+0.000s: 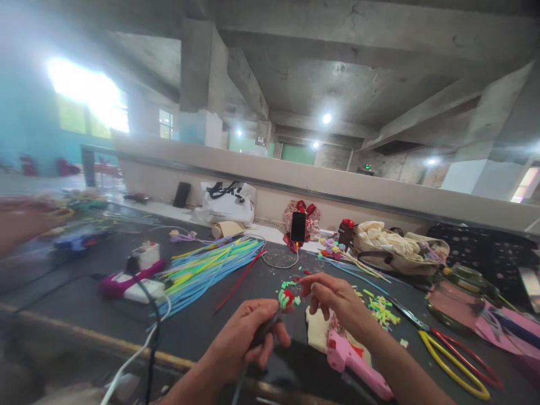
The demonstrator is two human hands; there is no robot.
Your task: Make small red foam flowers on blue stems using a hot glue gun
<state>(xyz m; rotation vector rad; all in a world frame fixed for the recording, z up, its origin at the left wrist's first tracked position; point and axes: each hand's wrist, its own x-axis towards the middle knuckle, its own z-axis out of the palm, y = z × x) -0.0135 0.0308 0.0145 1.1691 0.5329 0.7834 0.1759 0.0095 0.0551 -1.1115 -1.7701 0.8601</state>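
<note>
My left hand [244,334] is closed round a thin dark stem that carries a small craft flower [287,298] with a red centre and green bits at its top. My right hand [333,298] pinches at the flower head from the right, fingers pressed together. Both hands hover over a dark tabletop [202,326]. A pink glue gun [354,360] lies just under my right wrist, on a pale card.
A bundle of coloured strips [211,267] lies to the left, near a power strip [139,281] with cables. Cut scraps [382,309] and long scissors with yellow and red handles [455,360] lie to the right. A phone [298,226], bags and a jar stand behind. Another person's blurred arm [21,222] shows far left.
</note>
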